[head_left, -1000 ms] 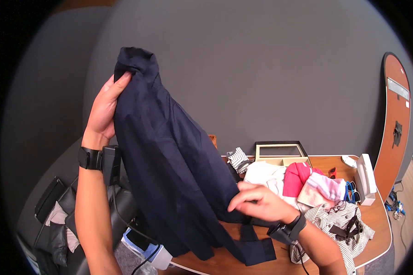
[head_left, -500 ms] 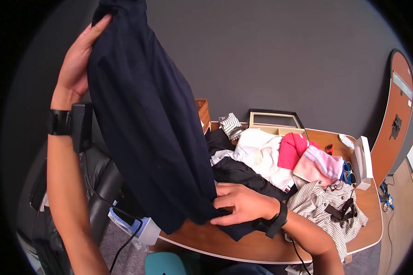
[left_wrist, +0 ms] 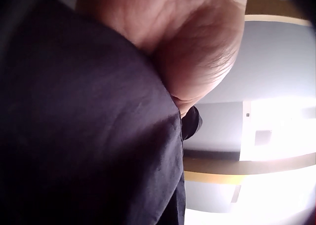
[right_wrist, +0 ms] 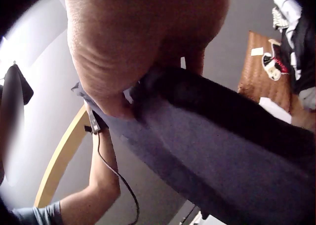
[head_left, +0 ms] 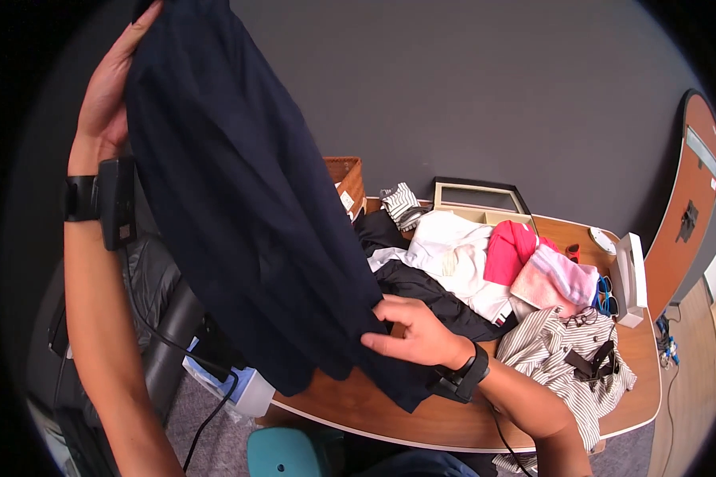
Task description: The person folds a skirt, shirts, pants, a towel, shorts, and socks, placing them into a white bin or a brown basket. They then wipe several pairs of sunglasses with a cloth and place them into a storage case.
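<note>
A dark navy garment (head_left: 239, 175) hangs from the left hand (head_left: 107, 95), which grips it high at the upper left, thumb over the cloth; the grip's top lies near the frame edge. In the left wrist view the palm (left_wrist: 197, 52) lies against the cloth (left_wrist: 89, 126), fingers hidden. The right hand (head_left: 422, 332) holds the garment's lower right part, its fingers curled at the cloth. In the right wrist view the thumb and fingers of that hand (right_wrist: 143, 42) pinch a fold of the navy cloth (right_wrist: 197, 136).
On the wooden table (head_left: 390, 417) lie white clothing (head_left: 453, 254), a black garment (head_left: 429, 298), a pink cloth (head_left: 509, 250), a striped shirt (head_left: 541, 350) and sunglasses (head_left: 601, 362). A wicker basket (head_left: 346, 171) and a frame (head_left: 485, 195) stand behind; a teal stool (head_left: 282, 455) is below.
The left hand has risen and moved left, lifting the garment so its top leaves the head view. The right hand has shifted slightly left, its fingers now curled at the cloth. More of the table shows.
</note>
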### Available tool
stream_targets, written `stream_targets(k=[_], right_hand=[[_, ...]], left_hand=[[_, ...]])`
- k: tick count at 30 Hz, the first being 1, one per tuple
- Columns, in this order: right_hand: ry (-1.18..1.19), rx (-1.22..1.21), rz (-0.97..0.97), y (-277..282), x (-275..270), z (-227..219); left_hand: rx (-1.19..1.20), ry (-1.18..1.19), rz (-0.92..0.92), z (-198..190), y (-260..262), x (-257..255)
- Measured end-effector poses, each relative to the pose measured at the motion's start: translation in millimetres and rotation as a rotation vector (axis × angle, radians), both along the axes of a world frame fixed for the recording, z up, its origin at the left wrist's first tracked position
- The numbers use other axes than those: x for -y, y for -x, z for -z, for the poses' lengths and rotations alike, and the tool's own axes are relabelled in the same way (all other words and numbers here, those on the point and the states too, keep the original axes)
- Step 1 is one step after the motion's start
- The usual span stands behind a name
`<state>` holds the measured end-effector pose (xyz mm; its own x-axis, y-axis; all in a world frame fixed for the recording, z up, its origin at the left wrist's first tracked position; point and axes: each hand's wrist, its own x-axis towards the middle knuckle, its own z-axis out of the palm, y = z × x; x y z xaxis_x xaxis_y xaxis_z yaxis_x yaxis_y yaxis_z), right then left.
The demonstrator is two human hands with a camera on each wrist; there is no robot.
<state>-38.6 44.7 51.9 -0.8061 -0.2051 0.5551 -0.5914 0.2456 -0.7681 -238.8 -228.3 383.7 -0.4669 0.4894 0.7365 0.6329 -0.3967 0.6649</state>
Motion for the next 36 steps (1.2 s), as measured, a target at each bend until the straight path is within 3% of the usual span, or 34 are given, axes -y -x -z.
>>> stream_targets(k=[4,5,8,11,16,19,22,24,26,29,32,36], right_hand=[[-0.068,-0.132,-0.081,-4,0,-5],[-0.078,-0.126,-0.099,-5,-3,-7],[-0.067,-0.15,-0.122,-6,-8,-10],[-0.109,-0.111,-0.123,-13,-17,-11],[-0.223,-0.092,-0.128,-12,-16,14],[-0.123,-0.046,-0.149,-6,-6,40],[-0.091,0.056,-0.125,-14,-12,28],[0.019,0.084,-0.052,-23,-26,24],[0.229,0.276,0.039,-38,-54,21],[0.381,0.281,0.1,-63,-93,13],[0.181,0.247,0.108,-87,-117,7],[-0.317,0.102,0.107,-94,-110,-8]], left_hand=[[-0.151,0.062,0.09,-25,21,28],[-0.105,-0.124,0.254,7,-67,-50],[-0.234,-0.155,0.224,-13,-62,-39],[-0.361,-0.082,0.394,-39,-46,-34],[-0.325,-0.107,0.323,-49,-64,-37],[-0.316,-0.11,0.296,-55,-69,-34],[-0.301,-0.12,0.289,-55,-74,-29],[-0.297,-0.124,0.286,-55,-77,-28],[-0.288,-0.13,0.279,-56,-78,-27],[-0.274,-0.14,0.275,-61,-77,-23],[-0.233,-0.146,0.282,-64,-79,-25],[-0.15,-0.111,0.279,-71,-87,-34]])
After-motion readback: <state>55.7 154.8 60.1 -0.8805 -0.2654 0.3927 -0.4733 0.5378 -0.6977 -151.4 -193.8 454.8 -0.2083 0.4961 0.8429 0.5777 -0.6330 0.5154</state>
